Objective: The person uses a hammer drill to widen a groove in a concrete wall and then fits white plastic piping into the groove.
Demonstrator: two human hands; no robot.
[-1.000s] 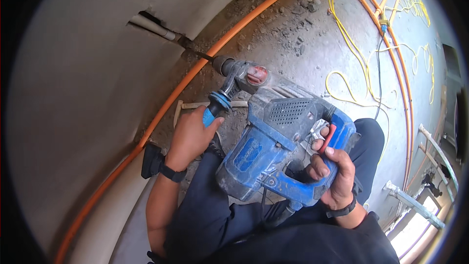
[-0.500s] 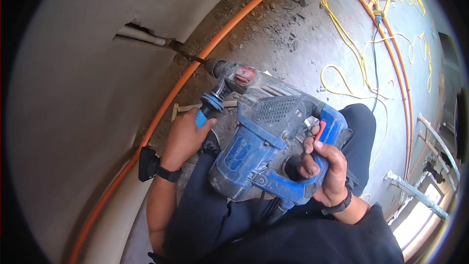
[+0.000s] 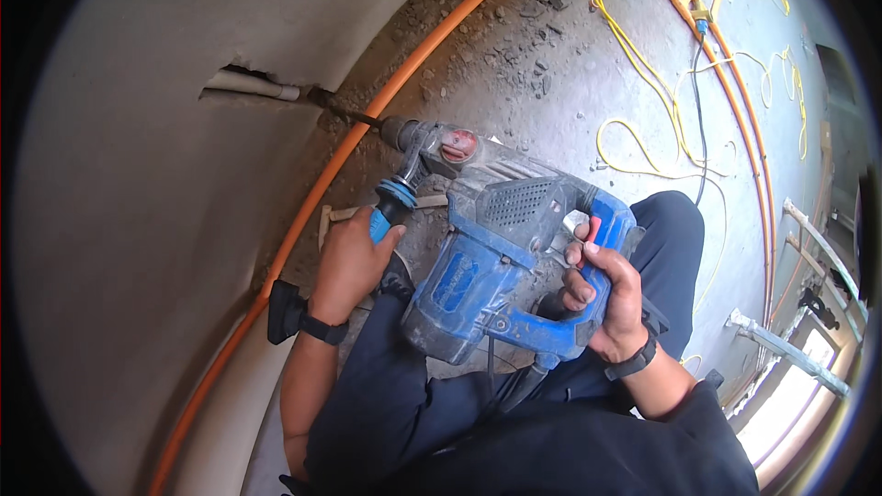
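Observation:
A dusty blue and grey demolition hammer (image 3: 501, 248) lies tilted across my lap, held in both hands. My left hand (image 3: 351, 262) is wrapped round its blue side handle (image 3: 390, 207). Around the rear grip (image 3: 597, 289) my right hand (image 3: 611, 303) is closed, fingers by the red trigger (image 3: 592, 230). A dark chisel bit (image 3: 354, 115) runs from the chuck over an orange pipe (image 3: 312, 225) to the foot of the wall (image 3: 138, 174). Its tip is at the end of a slot in the wall, beside a pale pipe (image 3: 248, 83) set in that slot.
Broken rubble (image 3: 496, 50) litters the floor along the wall. Yellow cable (image 3: 643, 64) loops over the floor at the right, near more orange pipes (image 3: 735, 73). A pale thick pipe (image 3: 230, 404) lies at the lower left. Metal poles (image 3: 790, 354) stand at the far right.
The view has shifted slightly, so the wall slot and floor sit a little further left. Both hands keep their hold on the hammer, and the bit stays at the slot's end.

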